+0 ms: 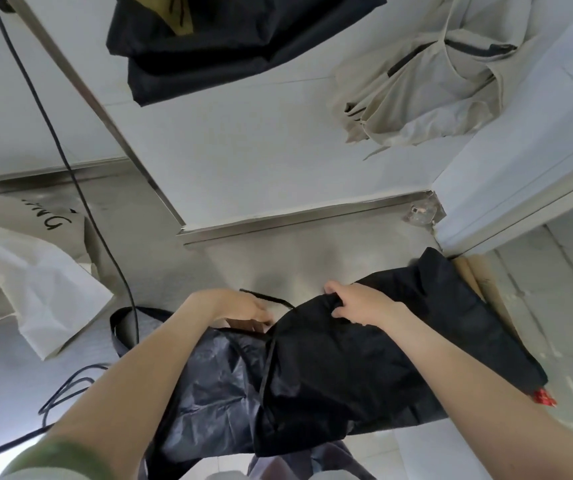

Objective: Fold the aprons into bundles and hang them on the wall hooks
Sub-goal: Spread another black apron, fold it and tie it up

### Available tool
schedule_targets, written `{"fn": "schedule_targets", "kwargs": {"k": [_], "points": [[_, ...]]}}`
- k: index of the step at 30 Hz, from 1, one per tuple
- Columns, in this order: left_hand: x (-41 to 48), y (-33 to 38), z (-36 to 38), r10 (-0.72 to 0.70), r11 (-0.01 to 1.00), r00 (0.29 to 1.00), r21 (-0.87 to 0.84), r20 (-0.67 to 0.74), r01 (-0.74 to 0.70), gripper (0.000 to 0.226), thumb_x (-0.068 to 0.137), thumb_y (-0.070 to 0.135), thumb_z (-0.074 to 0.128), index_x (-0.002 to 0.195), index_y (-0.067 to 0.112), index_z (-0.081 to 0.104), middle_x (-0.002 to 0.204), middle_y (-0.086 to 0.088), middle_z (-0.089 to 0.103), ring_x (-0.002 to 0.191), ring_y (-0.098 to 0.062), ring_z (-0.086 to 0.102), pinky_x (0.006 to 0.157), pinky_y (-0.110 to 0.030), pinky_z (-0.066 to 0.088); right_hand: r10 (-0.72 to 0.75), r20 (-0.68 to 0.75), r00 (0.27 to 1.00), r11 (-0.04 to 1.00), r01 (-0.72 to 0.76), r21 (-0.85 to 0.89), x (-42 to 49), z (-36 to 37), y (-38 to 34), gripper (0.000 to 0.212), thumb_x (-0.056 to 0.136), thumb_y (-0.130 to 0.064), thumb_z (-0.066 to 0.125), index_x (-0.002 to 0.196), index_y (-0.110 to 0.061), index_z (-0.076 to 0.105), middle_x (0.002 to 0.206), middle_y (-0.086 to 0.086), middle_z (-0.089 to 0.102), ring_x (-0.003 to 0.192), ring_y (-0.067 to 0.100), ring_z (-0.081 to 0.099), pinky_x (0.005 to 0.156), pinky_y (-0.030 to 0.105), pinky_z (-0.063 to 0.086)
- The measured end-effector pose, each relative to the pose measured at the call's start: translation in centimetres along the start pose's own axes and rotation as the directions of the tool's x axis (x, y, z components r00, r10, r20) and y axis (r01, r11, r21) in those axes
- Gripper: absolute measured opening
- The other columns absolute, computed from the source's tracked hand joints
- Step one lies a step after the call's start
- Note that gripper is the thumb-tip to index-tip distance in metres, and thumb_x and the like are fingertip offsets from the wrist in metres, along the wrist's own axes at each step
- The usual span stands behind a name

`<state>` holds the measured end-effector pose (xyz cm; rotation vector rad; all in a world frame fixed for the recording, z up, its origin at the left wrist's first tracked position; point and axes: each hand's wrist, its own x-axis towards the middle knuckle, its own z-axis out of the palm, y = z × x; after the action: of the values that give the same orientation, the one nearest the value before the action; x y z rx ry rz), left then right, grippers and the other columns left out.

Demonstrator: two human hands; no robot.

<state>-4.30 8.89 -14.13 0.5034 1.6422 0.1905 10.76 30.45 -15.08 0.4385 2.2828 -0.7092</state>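
Head view. A black apron (364, 368) is found lying crumpled on the steel desk (295, 265), at its near right part, with one side overhanging the front edge. The right hand (358, 304) is closed on a gathered fold at the apron's far edge, fingers curled round the cloth. The left hand (240, 306) is laid at the apron's left corner, fingers extended toward a thin black strap (264, 298). Whether the strap is pinched cannot be told, as the fingertips are hidden against the cloth.

On the wall above, a hung black bundle (236, 46) and a hung beige apron (434, 81) are noted. No hook is visible. A loose beige apron (35, 271) lies at the left of the desk, crossed by a cable (70, 168).

Assessment: folding is judged to be at an early stage. It is recommended that the cloth be pulled flat between both hands before any fold is made, that the overhanging side be drawn fully onto the desk, and that the strap be kept free outside the folds for hanging.
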Motion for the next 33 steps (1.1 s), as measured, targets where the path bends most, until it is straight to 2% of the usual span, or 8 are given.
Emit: {"fn": "schedule_targets", "kwargs": {"k": [3, 8, 12, 16, 24, 28, 31, 33], "points": [[-0.2, 0.6, 0.0, 0.052, 0.997, 0.999, -0.065, -0.008, -0.053, 0.033, 0.099, 0.042, 0.044, 0.115, 0.021, 0.064, 0.106, 0.003, 0.066, 0.082, -0.007, 0.06, 0.076, -0.02, 0.044, 0.031, -0.047, 0.998, 0.999, -0.03, 0.028, 0.5, 0.1, -0.8, 0.011, 0.098, -0.024, 0.049, 0.107, -0.018, 0.05, 0.069, -0.004, 0.053, 0.058, 0.013, 0.051, 0.055, 0.028, 0.042], [-0.8, 1.1, -0.8, -0.014, 1.0, 0.999, 0.012, 0.035, 0.013, 0.076, 0.075, 0.079, 0.047, 0.13, 0.027, 0.055, 0.129, 0.011, 0.054, 0.121, -0.013, 0.049, 0.108, -0.031, 0.032, 0.114, -0.267, 0.957, 0.942, -0.019, 0.335, 1.1, -0.8, -1.0, 0.01, 0.1, -0.027, 0.043, 0.106, -0.019, 0.045, 0.078, 0.007, 0.061, 0.063, 0.025, 0.063, 0.064, 0.04, 0.053], [-0.6, 0.9, -1.7, 0.032, 0.991, 0.989, 0.135, -0.141, -0.013, 0.049, 0.086, 0.066, 0.05, 0.085, 0.02, 0.066, 0.088, 0.006, 0.067, 0.082, -0.011, 0.061, 0.078, -0.025, 0.044, 0.183, -0.394, 0.901, 0.905, 0.001, 0.424, 1.5, -2.2, -0.6, 0.01, 0.1, -0.027, 0.043, 0.105, -0.018, 0.044, 0.086, 0.008, 0.062, 0.072, 0.025, 0.062, 0.065, 0.042, 0.053], [-1.6, 0.3, -4.3, 0.13, 0.979, 0.863, 0.203, -0.488, -0.032, 0.04, 0.09, 0.057, 0.05, 0.083, 0.021, 0.065, 0.085, 0.0, 0.062, 0.083, -0.016, 0.057, 0.068, -0.028, 0.038, 0.258, -0.49, 0.833, 0.881, 0.006, 0.474, 1.6, -3.7, -0.4, 0.019, 0.1, -0.027, 0.045, 0.112, -0.013, 0.047, 0.092, 0.009, 0.063, 0.084, 0.025, 0.062, 0.076, 0.046, 0.055], [-2.2, -0.8, -7.6, 0.134, 0.718, 0.576, 0.48, -0.806, 0.504, 0.037, 0.094, 0.023, 0.05, 0.13, 0.013, 0.047, 0.125, -0.01, 0.05, 0.118, -0.028, 0.047, 0.092, -0.034, 0.041, 0.235, -0.663, 0.711, 0.938, 0.012, 0.346, 0.6, -3.5, -0.7, 0.043, 0.093, -0.014, 0.054, 0.133, -0.009, 0.039, 0.108, 0.006, 0.06, 0.105, 0.026, 0.054, 0.091, 0.041, 0.044], [-0.4, 1.6, -5.4, 0.361, 0.795, 0.544, 0.555, -0.758, 0.245, 0.04, 0.094, 0.019, 0.045, 0.134, 0.015, 0.046, 0.132, -0.009, 0.047, 0.12, -0.028, 0.044, 0.1, -0.039, 0.038, 0.524, -0.627, 0.576, 0.842, -0.244, 0.48, -0.1, -3.8, 3.6, 0.079, 0.085, -0.038, 0.065, 0.147, -0.012, 0.024, 0.147, 0.012, 0.034, 0.136, 0.033, 0.029, 0.11, 0.05, 0.023], [1.1, 3.8, -3.2, 0.47, 0.796, 0.58, 0.603, -0.665, 0.046, 0.042, 0.098, 0.023, 0.043, 0.139, 0.019, 0.043, 0.14, -0.005, 0.044, 0.127, -0.026, 0.041, 0.105, -0.039, 0.033, 0.645, -0.374, 0.667, 0.619, -0.169, 0.767, -0.7, -4.3, 5.9, 0.097, 0.068, -0.071, 0.064, 0.141, -0.012, 0.041, 0.141, 0.009, 0.048, 0.127, 0.029, 0.046, 0.107, 0.046, 0.038], [2.0, 4.9, -2.3, 0.481, 0.796, 0.618, 0.605, -0.621, -0.012, 0.044, 0.1, 0.021, 0.04, 0.144, 0.02, 0.038, 0.145, -0.004, 0.04, 0.131, -0.025, 0.038, 0.109, -0.039, 0.029, 0.637, -0.307, 0.707, 0.434, 0.0, 0.901, -1.0, -4.7, 6.6, 0.083, 0.074, -0.062, 0.068, 0.135, -0.009, 0.048, 0.134, 0.005, 0.055, 0.119, 0.025, 0.054, 0.101, 0.039, 0.045]]}}
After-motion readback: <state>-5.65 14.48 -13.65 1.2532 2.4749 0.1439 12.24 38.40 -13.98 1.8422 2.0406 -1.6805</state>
